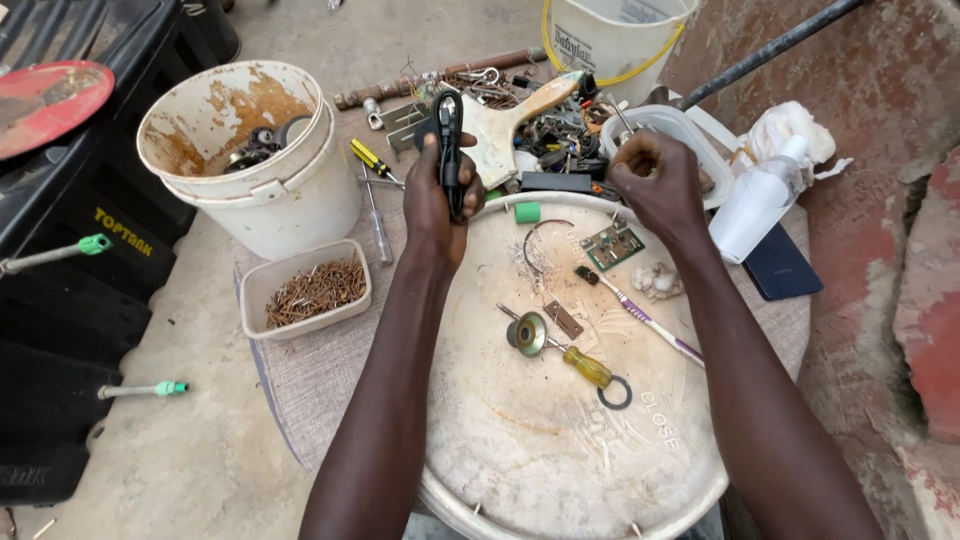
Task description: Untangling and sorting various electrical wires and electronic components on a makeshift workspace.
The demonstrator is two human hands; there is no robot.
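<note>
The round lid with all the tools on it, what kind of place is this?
Probably an outdoor repair spot on bare ground. A round lid serves as a workbench, with a screwdriver, a small circuit board and a tub of rusty nails nearby.

Daylight is falling on a bare concrete floor [200, 460]; a rough red-stained wall [900, 260] is rising at right, black plastic tanks [60, 260] standing left.

Left arm: yours reaches forward from the lower frame, bare, forearm nearly straight.
Left hand [440, 195]: your fingers are wrapped tight in an upright grip, thumb on top.
Right arm: bare, angled inward from the lower right.
Right hand [655, 180]: your fist is curled, knuckles up, fingers pinched underneath.
</note>
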